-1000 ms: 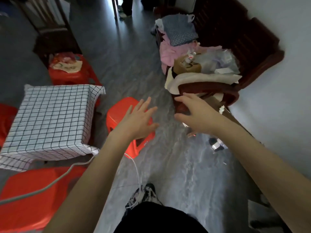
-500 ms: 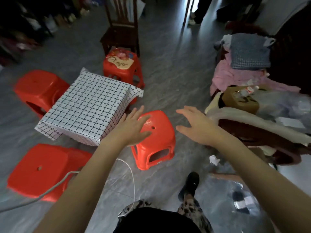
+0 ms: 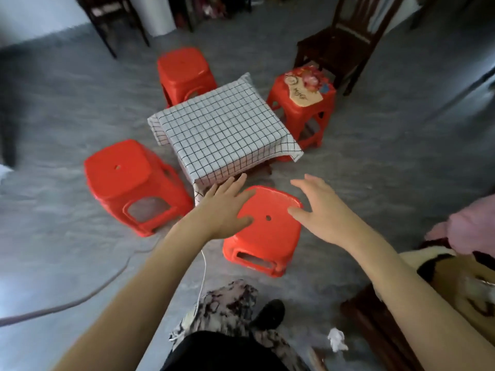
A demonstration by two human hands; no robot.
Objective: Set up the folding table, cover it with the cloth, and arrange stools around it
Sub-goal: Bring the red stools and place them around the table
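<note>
While both arms reach forward over the grey floor (image 3: 375, 162), the left hand (image 3: 224, 207) lies with straight, spread fingers on the left part of the nearest red stool (image 3: 263, 231), its thumb close to the small hole in the seat. The right hand (image 3: 320, 210) is likewise open, fingers straight and fanned, at the stool's right edge; whether it touches the seat or hangs just above it cannot be told. Neither hand grips anything.

Just beyond the left hand's fingertips stands the worktop, covered by the checked cloth (image 3: 222, 132), whose near corner hangs down beside that hand. To the left of the left hand, beside the worktop, is a second red stool (image 3: 126, 178). Beyond the worktop, further from both hands, stands a third red stool (image 3: 184, 68). Beyond the right hand, at the worktop's right corner, a fourth red stool (image 3: 302, 111) carries a colourful flat packet (image 3: 305, 87), and behind it stands a dark wooden chair (image 3: 337, 41).

Below the left forearm a thin white cord (image 3: 203, 279) runs across the floor, and near the right elbow lies a crumpled white scrap (image 3: 337, 341)
</note>
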